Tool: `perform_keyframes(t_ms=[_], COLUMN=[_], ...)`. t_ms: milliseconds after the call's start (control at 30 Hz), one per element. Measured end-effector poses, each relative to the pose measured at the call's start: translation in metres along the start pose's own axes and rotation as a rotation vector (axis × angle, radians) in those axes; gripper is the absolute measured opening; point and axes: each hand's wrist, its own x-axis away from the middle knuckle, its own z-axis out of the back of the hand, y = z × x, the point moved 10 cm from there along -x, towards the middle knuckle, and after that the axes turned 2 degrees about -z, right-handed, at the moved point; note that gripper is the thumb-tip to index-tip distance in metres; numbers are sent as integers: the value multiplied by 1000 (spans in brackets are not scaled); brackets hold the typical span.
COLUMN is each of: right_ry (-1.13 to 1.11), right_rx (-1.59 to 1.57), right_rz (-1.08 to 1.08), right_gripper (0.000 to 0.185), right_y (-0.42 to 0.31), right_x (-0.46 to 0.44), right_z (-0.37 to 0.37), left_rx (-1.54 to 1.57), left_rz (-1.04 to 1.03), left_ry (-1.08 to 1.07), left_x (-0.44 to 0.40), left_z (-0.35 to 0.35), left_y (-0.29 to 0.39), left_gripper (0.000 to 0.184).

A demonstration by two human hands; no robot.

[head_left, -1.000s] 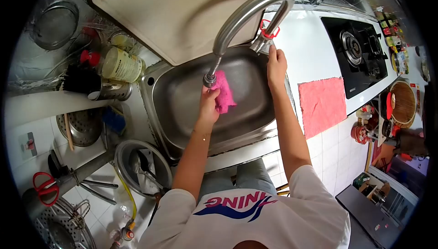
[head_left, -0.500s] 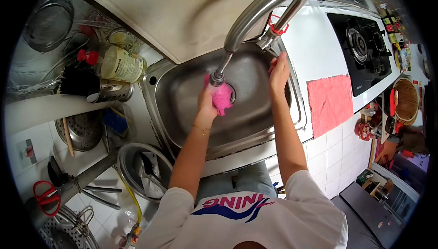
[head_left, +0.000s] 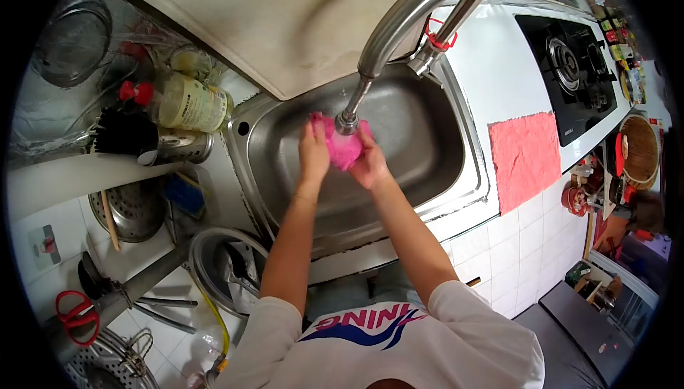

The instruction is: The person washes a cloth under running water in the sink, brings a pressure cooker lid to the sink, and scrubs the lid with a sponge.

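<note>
A pink cloth [head_left: 343,148] is held between both hands under the faucet spout [head_left: 347,122], over the metal sink [head_left: 420,139]. My left hand [head_left: 313,152] grips the cloth's left side, and my right hand [head_left: 369,163] has its fingers on the right side. Water seems to run from the spout onto the cloth. The curved faucet [head_left: 399,11] rises at the sink's back right, its handle beside a red ring.
Behind the sink leans a large cutting board [head_left: 235,18]. To the right are a flat salmon cloth [head_left: 526,161] and a gas stove [head_left: 570,68]. A yellowish bottle [head_left: 192,104], a blue sponge [head_left: 184,194] and a metal bowl [head_left: 203,275] are on the left.
My right hand has left the faucet handle and moved left to the pink cloth. The cloth, earlier in my left hand alone, is now spread between both hands.
</note>
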Motion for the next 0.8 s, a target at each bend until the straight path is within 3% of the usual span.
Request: perform_keyframes(t_ms=[67,100,167,200,233,267,333,367,400,433,500,567,633,700,733,767,800], right_ry=[19,43,19,10,-81,-86,-80,-91,-541,-331,103,32,-6,136,137,137,139], right_rx=[32,64,-75,-144,-208,-60,131,127,-124,-99,-10,116,110,192,191,202,211], right_rz=[16,26,-37,-69,-66,-39,25,27,-149,-98,-16,12,-14,-22,-22,-40,-58], right_gripper=[44,48,45,45,44,46,50,50,50,50,50,50,51,49,49,50,52], right_y=[-8,-13,-12,-11,-8,2,9,1,4,1,-6,8,14,6,5,6,7], right_x=[-17,-33,-25,-21,-16,-5,11,-4,-17,-18,-7,9,7,-6,-5,0,5], right_z=[13,31,27,23,14,17,-2,8,-8,-1,16,5,7,18,14,7,1], left_rx=[-160,-109,-565,-566,-453,-322,26,9,-34,-91,-82,138,-63,155,-13,97,143], left_rz=[-219,-273,-776,-779,-329,120,78,-143,-373,-583,-376,29,256,51,55,-170,-69], left_ry=[48,-119,133,135,-69,-264,-190,-107,-6,108,-48,-107,-73,-131,-21,-64,-76], left_x=[18,31,64,57,22,9,-5,0,10,26,10,-16,-37,-6,12,10,1], left_z=[-15,-46,-65,-60,-59,-63,-58,-61,-63,-64,-75,-57,-53,-65,-61,-69,-63], left_y=[15,13,57,59,24,-16,-22,-9,2,15,-10,-27,-84,-49,-32,-15,-23], left_gripper=[38,39,42,42,44,45,50,48,45,43,45,51,51,52,44,45,46])
